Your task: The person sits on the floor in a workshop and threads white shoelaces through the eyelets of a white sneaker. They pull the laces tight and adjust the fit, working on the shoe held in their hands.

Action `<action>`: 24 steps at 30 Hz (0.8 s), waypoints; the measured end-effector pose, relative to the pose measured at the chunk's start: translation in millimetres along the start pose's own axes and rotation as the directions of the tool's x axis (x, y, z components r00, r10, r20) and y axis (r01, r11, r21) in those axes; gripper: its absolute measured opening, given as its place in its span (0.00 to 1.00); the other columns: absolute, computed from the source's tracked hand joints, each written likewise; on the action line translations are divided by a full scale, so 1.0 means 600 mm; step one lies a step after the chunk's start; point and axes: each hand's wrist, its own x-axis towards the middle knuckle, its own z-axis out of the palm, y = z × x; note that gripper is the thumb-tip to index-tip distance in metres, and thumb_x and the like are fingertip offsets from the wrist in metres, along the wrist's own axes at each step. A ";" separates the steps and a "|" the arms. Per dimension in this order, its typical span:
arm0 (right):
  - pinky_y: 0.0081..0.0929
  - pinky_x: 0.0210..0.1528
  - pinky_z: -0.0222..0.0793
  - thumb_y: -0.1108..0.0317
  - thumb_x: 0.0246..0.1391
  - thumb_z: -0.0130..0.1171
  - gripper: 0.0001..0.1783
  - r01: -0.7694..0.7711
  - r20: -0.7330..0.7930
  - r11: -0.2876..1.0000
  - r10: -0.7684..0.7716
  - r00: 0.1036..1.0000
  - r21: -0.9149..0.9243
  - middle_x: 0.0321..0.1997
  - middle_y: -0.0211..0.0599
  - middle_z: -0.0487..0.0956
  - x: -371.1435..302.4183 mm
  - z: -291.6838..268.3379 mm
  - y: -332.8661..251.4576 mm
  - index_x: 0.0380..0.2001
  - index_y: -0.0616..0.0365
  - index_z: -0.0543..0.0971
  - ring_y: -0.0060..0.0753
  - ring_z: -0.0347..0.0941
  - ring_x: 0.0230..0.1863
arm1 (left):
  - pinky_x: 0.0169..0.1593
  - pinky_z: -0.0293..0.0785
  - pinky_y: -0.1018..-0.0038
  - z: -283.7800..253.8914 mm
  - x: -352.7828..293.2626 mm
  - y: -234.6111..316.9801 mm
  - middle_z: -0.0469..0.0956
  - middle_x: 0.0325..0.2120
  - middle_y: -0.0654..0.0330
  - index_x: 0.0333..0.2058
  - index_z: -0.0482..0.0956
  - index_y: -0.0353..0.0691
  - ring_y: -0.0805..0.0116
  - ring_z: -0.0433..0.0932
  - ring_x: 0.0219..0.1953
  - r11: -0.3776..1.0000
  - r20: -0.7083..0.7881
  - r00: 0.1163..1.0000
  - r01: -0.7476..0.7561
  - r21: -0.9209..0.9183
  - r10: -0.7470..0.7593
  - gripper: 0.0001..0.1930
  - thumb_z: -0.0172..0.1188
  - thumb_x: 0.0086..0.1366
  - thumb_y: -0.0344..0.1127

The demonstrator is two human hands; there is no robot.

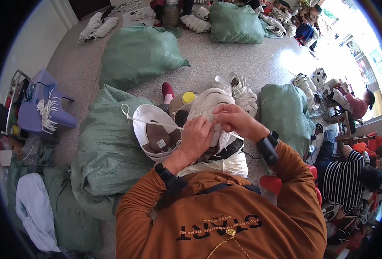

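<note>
In front of my torso, a white shoe upper (217, 134) is under my hands. My left hand (196, 137) is closed at its left side, fingers bent over it. A white lace (156, 123) runs from these fingers out to a loop at the left. My right hand (237, 120) is raised over the upper's right side, thumb and fingers pinched together; what they hold is too small to make out. Left of my left hand is an open white container (141, 118) with brown, insole-like pieces (158, 137) inside. More white shoe uppers (210, 101) lie just beyond.
Stuffed green sacks (109, 146) stand on my left, ahead, and at right (286, 114). A jar with a yellow lid (188, 97) is beyond my hands. A purple chair (48, 105) holds white laces. Other people sit at right, one in a striped shirt (344, 179). A red stool (268, 183) is beside me.
</note>
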 end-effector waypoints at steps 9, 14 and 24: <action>0.14 0.19 0.62 0.69 0.64 0.56 0.15 0.202 0.155 0.979 -0.196 0.968 -0.025 0.29 0.27 0.81 -0.186 -0.143 -0.156 0.53 0.61 0.76 0.13 0.65 0.17 | 0.34 0.73 0.67 -0.029 0.040 -0.077 0.78 0.25 0.55 0.33 0.82 0.34 0.59 0.79 0.28 0.850 0.357 0.906 0.362 -0.382 -0.226 0.08 0.61 0.63 0.33; 0.18 0.25 0.65 0.67 0.59 0.61 0.09 -0.211 -0.181 0.667 0.115 0.977 -0.714 0.24 0.25 0.79 -0.340 -0.252 -0.052 0.37 0.61 0.84 0.12 0.68 0.22 | 0.34 0.74 0.69 -0.088 0.092 -0.130 0.78 0.21 0.54 0.35 0.82 0.34 0.65 0.79 0.26 0.817 0.697 0.663 0.543 -0.196 -0.273 0.09 0.58 0.63 0.34; 0.27 0.46 0.71 0.64 0.64 0.60 0.10 0.181 -0.036 0.905 -0.210 0.977 -0.385 0.31 0.27 0.78 -0.348 -0.201 0.040 0.34 0.60 0.79 0.25 0.74 0.38 | 0.47 0.77 0.60 -0.232 0.084 -0.260 0.83 0.37 0.45 0.36 0.84 0.35 0.49 0.82 0.41 0.977 0.500 0.846 0.104 0.184 -0.185 0.10 0.55 0.64 0.31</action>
